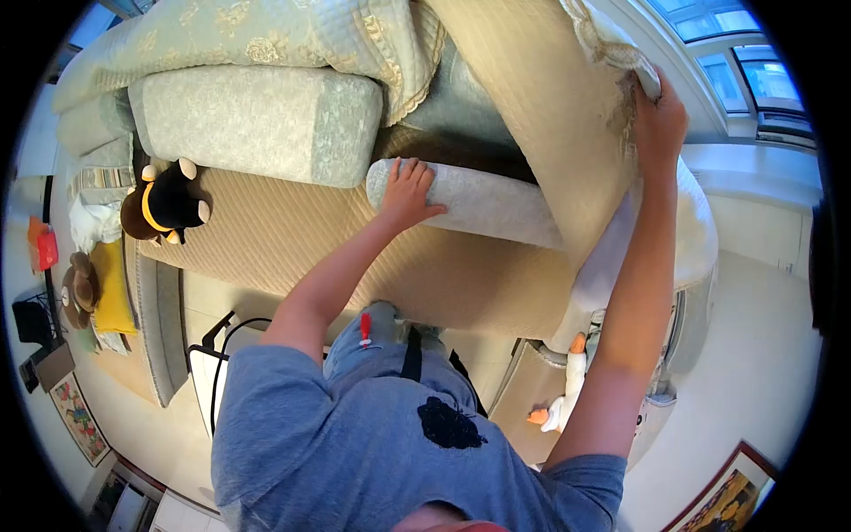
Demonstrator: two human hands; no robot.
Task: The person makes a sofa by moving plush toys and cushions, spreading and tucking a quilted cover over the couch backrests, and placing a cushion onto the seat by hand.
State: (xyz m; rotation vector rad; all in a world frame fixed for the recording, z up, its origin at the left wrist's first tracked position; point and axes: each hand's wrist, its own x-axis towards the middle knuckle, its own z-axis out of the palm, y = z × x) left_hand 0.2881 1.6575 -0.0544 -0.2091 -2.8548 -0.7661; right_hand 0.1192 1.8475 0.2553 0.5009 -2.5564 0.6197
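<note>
Atop grey cushion (501, 204), left hand (411, 193) splayed, beige cover (554, 106) gripped in right hand (660, 120)

Right hand (661, 120) — fingers partly hidden by cover (554, 106)

Right grip (658, 99) raised, seemingly clenched

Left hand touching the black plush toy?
No, the left hand rests on the long grey cushion, apart from the plush toy.
</note>
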